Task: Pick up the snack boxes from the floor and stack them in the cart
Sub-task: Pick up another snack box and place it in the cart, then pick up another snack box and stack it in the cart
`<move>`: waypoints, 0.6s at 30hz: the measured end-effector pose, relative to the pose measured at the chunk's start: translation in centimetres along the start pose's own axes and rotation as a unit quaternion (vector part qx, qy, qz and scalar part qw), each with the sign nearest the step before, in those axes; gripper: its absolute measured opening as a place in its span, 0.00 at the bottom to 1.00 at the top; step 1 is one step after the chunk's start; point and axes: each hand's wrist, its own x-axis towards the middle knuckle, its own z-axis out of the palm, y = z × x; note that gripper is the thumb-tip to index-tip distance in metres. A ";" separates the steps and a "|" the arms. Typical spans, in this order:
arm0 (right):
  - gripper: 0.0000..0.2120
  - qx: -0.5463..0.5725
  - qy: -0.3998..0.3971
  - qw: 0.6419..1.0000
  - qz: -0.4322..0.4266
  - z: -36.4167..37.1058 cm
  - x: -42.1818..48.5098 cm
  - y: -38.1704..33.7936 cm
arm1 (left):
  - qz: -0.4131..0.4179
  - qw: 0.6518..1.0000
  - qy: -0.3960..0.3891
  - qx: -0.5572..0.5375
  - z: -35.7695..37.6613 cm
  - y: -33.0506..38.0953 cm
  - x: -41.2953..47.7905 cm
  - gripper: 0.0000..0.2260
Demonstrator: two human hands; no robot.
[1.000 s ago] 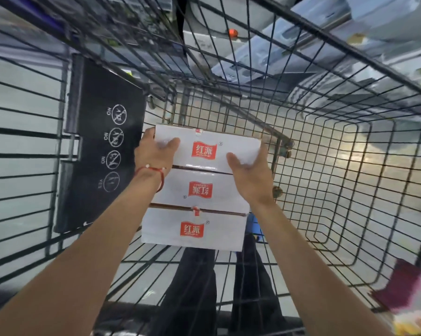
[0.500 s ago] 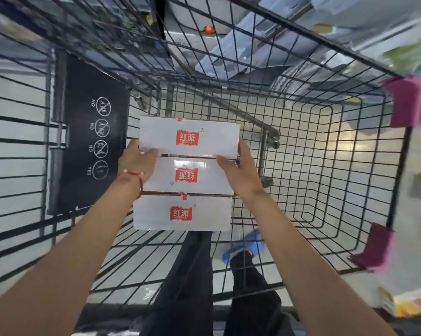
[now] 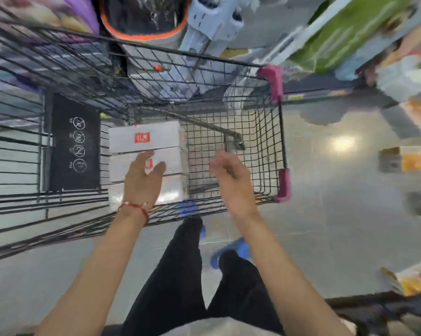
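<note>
Three white snack boxes point(image 3: 145, 138) with red labels lie side by side on the floor of the wire cart point(image 3: 281, 141), at its left side. Above the middle and near boxes hovers my left hand point(image 3: 142, 180), fingers spread and holding nothing; it hides part of them. My right hand point(image 3: 230, 177) is open over the bare right half of the cart floor, apart from the boxes. Orange snack boxes point(image 3: 409, 162) lie on the floor to the right of the cart, and another orange box point(image 3: 413, 280) lies nearer to me.
The cart's black child-seat flap point(image 3: 75, 141) with warning icons stands left of the boxes. Pink corner guards point(image 3: 284, 185) mark the cart's right corners. Store shelves with packaged goods point(image 3: 350, 32) run along the top. My legs and blue shoes point(image 3: 231, 251) are below the cart.
Both hands let go of the three white boxes, which now rest in the cart. The hands pulled back and opened, and the view rose away from the cart.
</note>
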 end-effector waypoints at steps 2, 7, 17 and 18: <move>0.12 0.009 0.018 1.000 -0.021 -3.3 -2.7 -0.1 | 0.029 1.000 -0.007 -0.010 1.7 1.3 -3.7 0.15; 0.11 0.037 0.057 0.997 -0.035 -11.6 -8.4 0.2 | 0.101 0.993 -0.054 0.006 7.0 4.5 -12.2 0.11; 0.16 0.156 0.207 0.966 -0.015 -27.4 -17.5 1.9 | 0.210 0.954 -0.206 0.054 20.4 11.0 -25.0 0.10; 0.15 0.164 0.226 0.960 -0.011 -28.9 -18.0 2.0 | 0.221 0.947 -0.223 0.065 21.7 11.7 -25.9 0.11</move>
